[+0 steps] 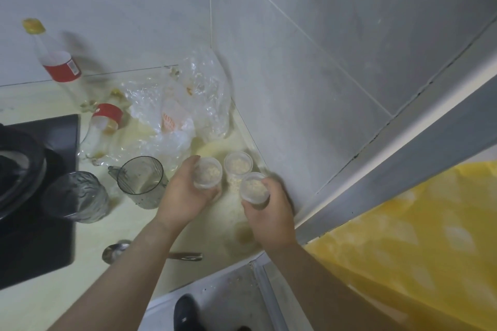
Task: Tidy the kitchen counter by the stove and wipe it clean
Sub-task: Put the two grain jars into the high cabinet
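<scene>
Three small clear plastic cups with pale crumbly bits stand close together near the counter's right corner. My left hand [185, 191] grips the left cup [208, 173]. My right hand [269, 212] grips the near cup [254, 188]. The far cup [238, 165] stands free between them, close to the wall. The pale yellow counter [134, 223] shows wet smears and a brown stain [243, 234] just below my right hand.
Crumpled clear plastic bags [183, 110] fill the corner. Two red-labelled bottles [57, 62] [103, 126] stand to the left. A grey measuring jug [142, 180] and a ribbed glass [78, 196] sit beside the black stove [35, 196]. A spoon [115, 250] lies near the front edge.
</scene>
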`<state>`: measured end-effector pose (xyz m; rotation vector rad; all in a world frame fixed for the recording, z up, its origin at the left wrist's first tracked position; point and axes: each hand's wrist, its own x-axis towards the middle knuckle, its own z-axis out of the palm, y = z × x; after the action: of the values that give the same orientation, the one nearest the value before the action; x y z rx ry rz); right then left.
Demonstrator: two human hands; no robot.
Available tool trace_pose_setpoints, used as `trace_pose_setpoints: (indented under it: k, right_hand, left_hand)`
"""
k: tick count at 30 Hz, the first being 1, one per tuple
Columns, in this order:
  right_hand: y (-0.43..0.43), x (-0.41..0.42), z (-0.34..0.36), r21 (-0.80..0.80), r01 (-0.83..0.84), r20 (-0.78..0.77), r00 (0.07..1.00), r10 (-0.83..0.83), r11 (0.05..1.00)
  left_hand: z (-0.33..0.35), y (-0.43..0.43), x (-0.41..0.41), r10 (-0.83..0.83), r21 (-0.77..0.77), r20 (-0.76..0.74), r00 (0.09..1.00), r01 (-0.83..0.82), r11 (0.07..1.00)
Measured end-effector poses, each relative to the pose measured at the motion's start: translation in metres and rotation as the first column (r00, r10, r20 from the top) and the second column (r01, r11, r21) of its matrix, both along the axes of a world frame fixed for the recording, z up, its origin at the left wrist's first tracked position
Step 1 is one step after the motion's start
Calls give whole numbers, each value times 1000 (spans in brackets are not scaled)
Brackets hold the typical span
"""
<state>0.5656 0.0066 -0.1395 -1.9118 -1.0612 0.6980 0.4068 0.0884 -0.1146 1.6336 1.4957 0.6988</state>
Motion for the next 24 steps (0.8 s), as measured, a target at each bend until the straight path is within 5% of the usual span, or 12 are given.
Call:
trace_pose_setpoints:
  k: [11, 24]
  right_hand:
    - [7, 5, 92, 298, -10, 9, 1000, 8, 954]
    - [31, -24, 232, 556, -156, -133, 953, 272, 816]
  left_hand:
    - [95, -20, -14, 131, 105, 269, 954, -165, 981]
    - [233, -28, -57, 41, 376, 350, 936, -181, 909]
